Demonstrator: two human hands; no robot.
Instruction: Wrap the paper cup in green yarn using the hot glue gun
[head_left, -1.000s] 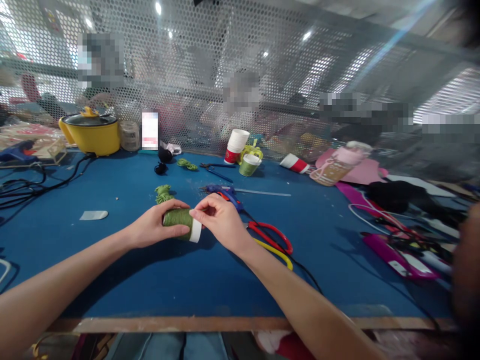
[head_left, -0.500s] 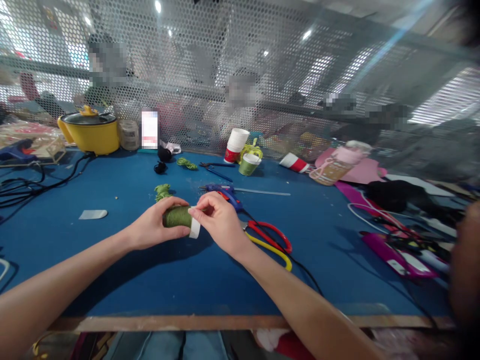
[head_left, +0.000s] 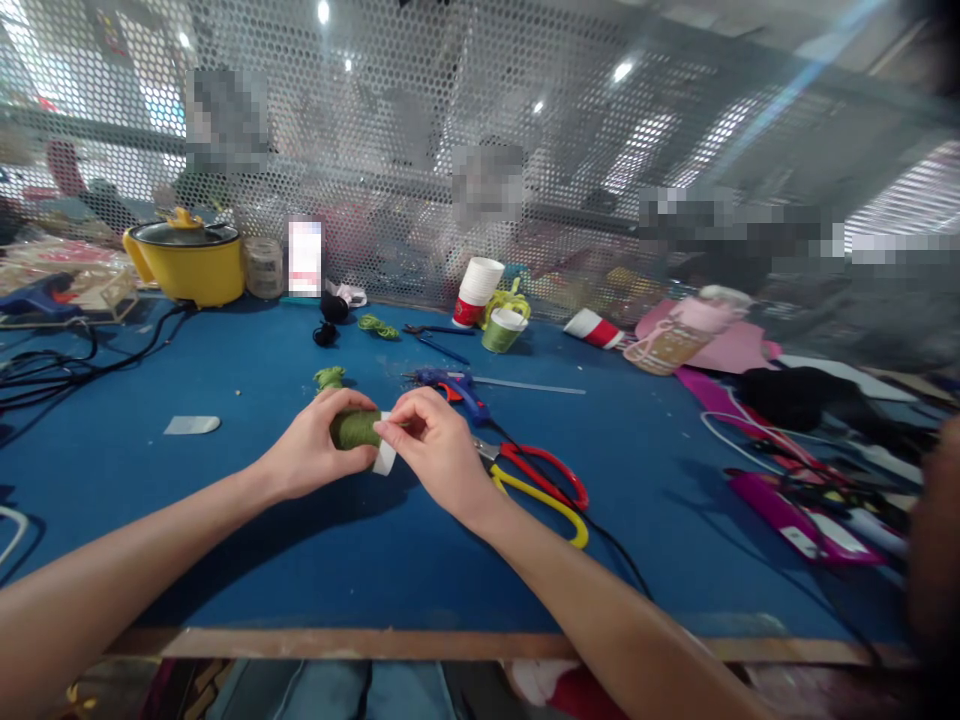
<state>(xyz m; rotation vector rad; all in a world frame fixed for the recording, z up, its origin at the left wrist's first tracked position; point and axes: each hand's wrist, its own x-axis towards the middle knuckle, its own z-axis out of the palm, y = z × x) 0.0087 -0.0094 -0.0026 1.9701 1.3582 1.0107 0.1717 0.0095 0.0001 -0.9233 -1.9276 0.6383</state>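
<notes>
A paper cup (head_left: 386,458) wrapped in green yarn (head_left: 354,430) lies sideways above the table, its white rim bare on the right. My left hand (head_left: 319,450) is closed around the wrapped part, thumb in front and fingers over the top. At the rim, my right hand (head_left: 431,440) pinches with thumb and forefinger, and a bit of green strand shows by the fingertips. Behind my left hand sits a small bundle of green yarn (head_left: 330,378). Scissors (head_left: 544,480) with red and yellow handles and a blue glue gun (head_left: 454,385) lie close to my right hand.
Pliers (head_left: 439,338), stacked paper cups (head_left: 478,290) and a green-wrapped cup (head_left: 504,330) stand toward the back. A yellow electric pot (head_left: 191,262) is at back left. Cables and a purple box (head_left: 802,520) lie right, near another person's arm (head_left: 934,530). A perforated metal screen (head_left: 390,130) borders the table.
The view has shifted slightly. A little more of the cup's white rim band shows now, and my right fingers have moved slightly along it. Both hands keep their hold.
</notes>
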